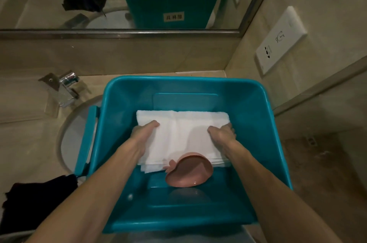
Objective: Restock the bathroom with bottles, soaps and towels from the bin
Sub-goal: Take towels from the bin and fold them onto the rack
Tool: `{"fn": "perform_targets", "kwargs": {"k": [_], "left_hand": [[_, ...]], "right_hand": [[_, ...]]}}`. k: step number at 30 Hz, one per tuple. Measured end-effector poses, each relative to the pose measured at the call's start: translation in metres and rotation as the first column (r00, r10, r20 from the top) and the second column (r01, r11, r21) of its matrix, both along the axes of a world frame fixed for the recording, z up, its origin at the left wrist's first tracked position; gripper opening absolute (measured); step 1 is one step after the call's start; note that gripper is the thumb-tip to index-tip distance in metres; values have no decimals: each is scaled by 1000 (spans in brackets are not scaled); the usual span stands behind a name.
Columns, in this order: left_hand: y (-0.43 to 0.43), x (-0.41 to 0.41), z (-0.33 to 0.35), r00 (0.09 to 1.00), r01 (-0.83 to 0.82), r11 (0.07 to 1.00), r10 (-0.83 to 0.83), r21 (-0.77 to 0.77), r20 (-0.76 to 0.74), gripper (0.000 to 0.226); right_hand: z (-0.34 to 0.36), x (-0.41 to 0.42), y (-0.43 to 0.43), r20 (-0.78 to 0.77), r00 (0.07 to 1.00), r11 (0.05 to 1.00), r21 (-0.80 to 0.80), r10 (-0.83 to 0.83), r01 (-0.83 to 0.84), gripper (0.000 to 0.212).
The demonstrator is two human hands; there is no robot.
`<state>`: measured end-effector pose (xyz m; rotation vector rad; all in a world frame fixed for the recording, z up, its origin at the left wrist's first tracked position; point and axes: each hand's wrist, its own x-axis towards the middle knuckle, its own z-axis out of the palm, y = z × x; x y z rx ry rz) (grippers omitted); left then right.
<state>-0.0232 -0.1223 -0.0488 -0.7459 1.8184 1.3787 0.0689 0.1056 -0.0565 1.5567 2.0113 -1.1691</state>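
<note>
A teal plastic bin (258,107) stands on the bathroom counter, partly over the sink. Inside it lies a stack of folded white towels (182,129). My left hand (144,133) grips the stack's left edge, thumb on top and fingers tucked under. My right hand (223,132) grips its right edge the same way. A pink soap dish (188,171) leans on the near edge of the towels, between my forearms. No bottles show in the bin.
A chrome faucet (66,88) and the white sink rim (61,133) lie left of the bin. A black cloth (37,199) sits at the near left. The mirror (79,4) spans the back wall; a white socket panel (280,42) is on the right wall.
</note>
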Motion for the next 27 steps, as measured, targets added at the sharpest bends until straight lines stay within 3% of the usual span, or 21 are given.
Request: {"fn": "perform_targets", "kwargs": {"k": [6,11,15,18,20,23,27], "left_hand": [[-7,6,23,997,83,993,-81,79,-17,53],[-10,5,52,986,136,991,-134,13,-100,53],[-6,0,74,924,239,966,-256,-93,-283,55],[-7,-11,89,817,326,877,-449,-352,-363,69],[-8,-16,98,782,339,819,-519,-463,-347,71],[-11,-13,99,778,346,800,-537,-491,-326,64],[-15,-8,93,835,293,874,-432,-388,-341,62]], "right_hand": [[-4,-1,-6,22,999,998,56,36,-37,96],[0,0,-3,-9,999,999,20,35,-35,94],[-6,4,7,-80,997,996,-86,0,-7,106],[-7,6,12,-128,991,980,-200,-45,19,88],[-9,8,13,-127,991,962,-273,-47,11,90],[-10,10,14,-153,986,923,-385,-73,9,103],[-27,12,28,-147,971,877,-470,-189,100,111]]}}
